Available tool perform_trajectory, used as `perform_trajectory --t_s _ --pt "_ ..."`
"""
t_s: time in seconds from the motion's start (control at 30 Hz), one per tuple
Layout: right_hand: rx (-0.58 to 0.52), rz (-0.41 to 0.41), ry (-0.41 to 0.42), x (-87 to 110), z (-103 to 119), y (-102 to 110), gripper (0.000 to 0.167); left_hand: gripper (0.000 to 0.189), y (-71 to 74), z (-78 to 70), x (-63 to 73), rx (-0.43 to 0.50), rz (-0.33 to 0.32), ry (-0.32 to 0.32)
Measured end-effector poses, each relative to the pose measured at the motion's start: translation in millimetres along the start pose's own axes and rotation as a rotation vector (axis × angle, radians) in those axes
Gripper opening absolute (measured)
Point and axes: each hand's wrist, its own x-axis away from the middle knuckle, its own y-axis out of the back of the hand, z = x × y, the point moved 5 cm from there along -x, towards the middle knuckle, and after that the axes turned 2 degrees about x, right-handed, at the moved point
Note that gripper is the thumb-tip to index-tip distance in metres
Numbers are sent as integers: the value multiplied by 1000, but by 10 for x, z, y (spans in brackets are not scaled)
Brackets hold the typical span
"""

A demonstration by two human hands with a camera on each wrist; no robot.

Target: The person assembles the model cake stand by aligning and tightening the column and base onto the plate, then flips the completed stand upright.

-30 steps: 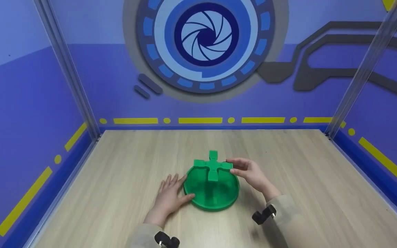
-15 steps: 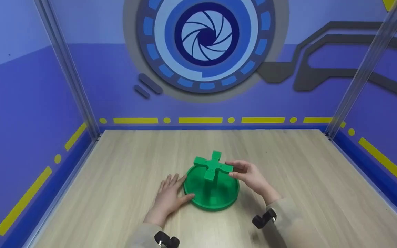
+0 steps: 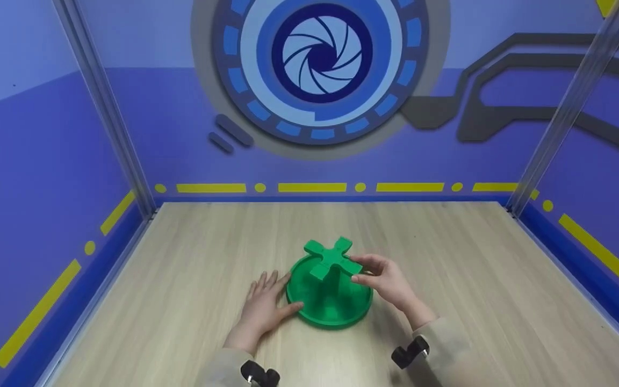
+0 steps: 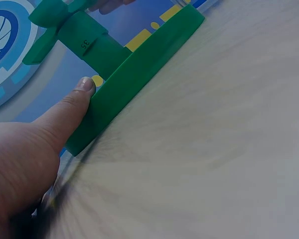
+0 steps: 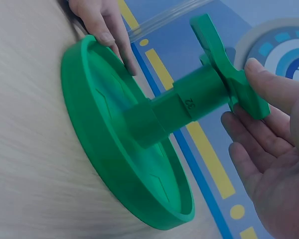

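Observation:
A green round base [image 3: 336, 317] with a raised rim lies on the table. From its middle rises a stepped green post [image 5: 162, 110], marked 32 on one side and 35 on the other. A four-armed cross handle [image 3: 333, 258] tops the post. My right hand [image 3: 391, 279] pinches one arm of this handle, its thumb [image 5: 271, 84] on the upper face and fingers underneath. On the left, my left hand [image 3: 264, 312] rests against the base's rim, thumb and forefinger touching it. The other fingers are spread nearly straight on the table.
The wooden table [image 3: 213, 236] is boxed in by blue printed panels [image 3: 288, 166] at the back and both sides. Metal posts [image 3: 110, 107] stand at the back corners. Black wrist devices [image 3: 410, 352] sit over both sleeves.
The cross handle has turned clockwise as seen from above. My right hand has shifted slightly toward me with the arm it pinches. The base and my left hand have stayed in place.

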Motion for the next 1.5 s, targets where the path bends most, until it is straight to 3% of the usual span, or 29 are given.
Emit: perform_trajectory --t_s 0.4,0.83,1.0,1.23,1.5 --pt "66 -104 37 76 149 -164 46 87 6 -14 10 10 7 3" --pt "78 -260 -8 126 222 -384 44 88 8 -9 3 -5 0 -7" --pt "146 -300 12 141 246 -435 45 87 10 -12 5 -8 4 -6" --pt "202 -306 -1 167 259 -438 46 86 -6 -5 -3 -4 16 9" --pt "182 -339 74 166 363 -273 38 86 -1 -3 -9 0 18 14"
